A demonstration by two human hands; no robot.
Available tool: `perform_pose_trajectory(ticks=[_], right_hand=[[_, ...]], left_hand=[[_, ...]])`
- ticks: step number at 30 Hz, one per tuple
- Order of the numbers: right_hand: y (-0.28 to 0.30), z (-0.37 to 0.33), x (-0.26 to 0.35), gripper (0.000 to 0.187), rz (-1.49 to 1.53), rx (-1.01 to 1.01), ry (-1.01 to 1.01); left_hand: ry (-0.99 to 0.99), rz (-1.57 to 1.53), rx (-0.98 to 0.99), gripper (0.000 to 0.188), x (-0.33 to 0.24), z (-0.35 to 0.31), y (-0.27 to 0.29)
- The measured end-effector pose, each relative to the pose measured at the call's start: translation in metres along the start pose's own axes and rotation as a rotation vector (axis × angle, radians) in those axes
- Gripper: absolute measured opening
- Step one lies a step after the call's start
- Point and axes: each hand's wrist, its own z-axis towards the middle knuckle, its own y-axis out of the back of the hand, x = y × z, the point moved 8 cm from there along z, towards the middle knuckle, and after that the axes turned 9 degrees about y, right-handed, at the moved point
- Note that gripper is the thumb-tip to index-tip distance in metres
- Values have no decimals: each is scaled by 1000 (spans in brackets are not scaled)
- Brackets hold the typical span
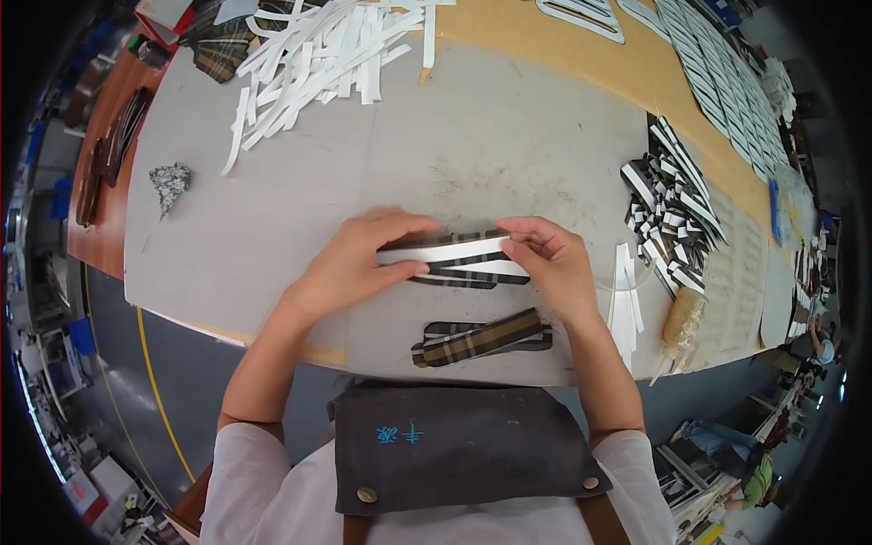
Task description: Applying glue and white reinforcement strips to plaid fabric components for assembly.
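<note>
In front of me my left hand [368, 259] and my right hand [549, 263] hold a dark plaid fabric strip with a white face [468, 248] level between them. My left thumb and fingers close around its left end. The right end is pinched between my right thumb and fingertips. Just below it lie more dark plaid strips [463, 282], partly covered by the held one and my hands. Nearer to me, several brown-and-black plaid strips [486, 340] rest in a small crossed stack close to the table's front edge.
A heap of loose white strips [318, 68] covers the far left. At right lies a pile of black-and-white strips [672, 209], with flat white strips [623, 304] and a tan plastic-wrapped object [683, 320] nearby. A crumpled grey scrap [170, 185] sits at left.
</note>
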Motion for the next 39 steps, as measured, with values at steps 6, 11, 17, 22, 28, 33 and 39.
perform_pose_trajectory(ticks=[6,11,17,22,28,33,39], right_hand=[[24,-11,-1,22,55,-263,50],[16,-17,1,30,202,-248,52],[13,-19,8,32,101,-225,153],[12,-17,16,30,-58,-238,293],[13,-20,22,29,-159,-289,293],[6,-23,42,36,-349,-281,451],[2,-27,45,44,-334,-241,535]], left_hand=[[-195,156,-260,20,-23,16,-31],[-281,229,-305,16,-33,23,-53],[-310,208,-327,18,-39,22,-54],[-315,198,-321,22,-41,23,-54],[-372,236,-303,18,-49,20,-55],[-353,230,-307,18,-52,18,-54],[-232,78,-327,14,-45,19,-45]])
